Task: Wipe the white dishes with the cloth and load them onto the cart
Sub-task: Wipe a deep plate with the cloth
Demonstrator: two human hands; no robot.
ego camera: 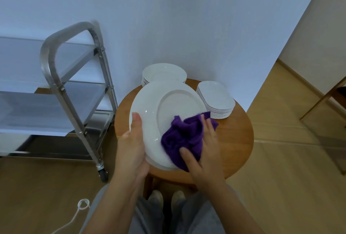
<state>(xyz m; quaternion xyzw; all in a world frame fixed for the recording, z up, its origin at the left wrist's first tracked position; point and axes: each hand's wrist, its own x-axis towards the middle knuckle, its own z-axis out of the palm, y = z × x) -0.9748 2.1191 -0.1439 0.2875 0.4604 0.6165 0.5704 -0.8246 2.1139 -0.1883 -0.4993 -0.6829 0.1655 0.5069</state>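
**Purple cloth on the underside of a white plate**

Purple microfibre, bunched into a wad, is the nearest thing at work: the right hand [204, 145] presses the cloth [182, 136] against the lower right of a large oval plate [149, 106], thumb curled over the wad's near edge and fingers laid across its top. The left hand [133, 140] grips the plate's left rim, thumb lying up the face and the other fingers hidden behind. The plate is held tilted above the round wooden table [237, 140], its raised foot ring turned towards the camera, so it appears to be the back that is being wiped.

To do this step well, the holding hand should probably keep a firm pinch while the cloth sweeps the ring and outward to the rim; turning the plate within the grip would bring the untouched upper left under the cloth. Glazed ware is likely slippery, so working low over the table seems wise.

Beyond the held plate, a stack of round plates [164, 72] and a stack of oblong dishes [215, 98] wait on the table. Further left stands the steel cart [54, 76]; the shelves that show carry no dishes.
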